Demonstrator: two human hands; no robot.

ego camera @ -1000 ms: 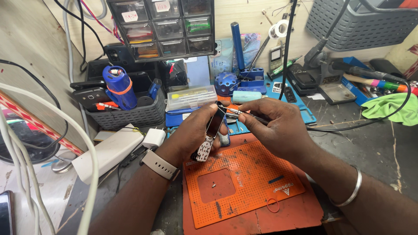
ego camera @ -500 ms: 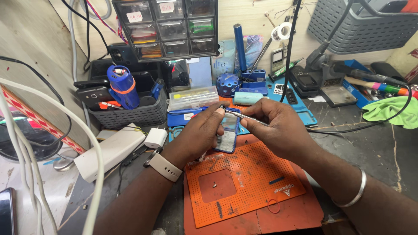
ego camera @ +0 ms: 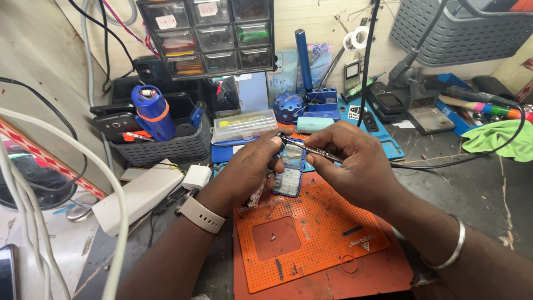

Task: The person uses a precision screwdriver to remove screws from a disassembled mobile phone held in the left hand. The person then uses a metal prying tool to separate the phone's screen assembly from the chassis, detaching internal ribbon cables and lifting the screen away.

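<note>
A small blue keypad phone (ego camera: 290, 172) is held upright over the orange work mat (ego camera: 311, 244) by the left hand (ego camera: 252, 166), fingers curled around its left edge. Metal tweezers (ego camera: 311, 150) are pinched by the right hand (ego camera: 355, 161) at the phone's top. A grey basket (ego camera: 161, 147) is seen far left, a green cloth (ego camera: 499, 139) far right.

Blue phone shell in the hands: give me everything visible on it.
The blue phone shell is a small bar-shaped frame, plastic by its look, with a clear window above and a grid of keypad openings below. It stands nearly upright over the orange perforated mat, its face to the camera. The left hand grips its left edge; the right hand holds metal tweezers at its top edge. Its back is hidden.
</note>
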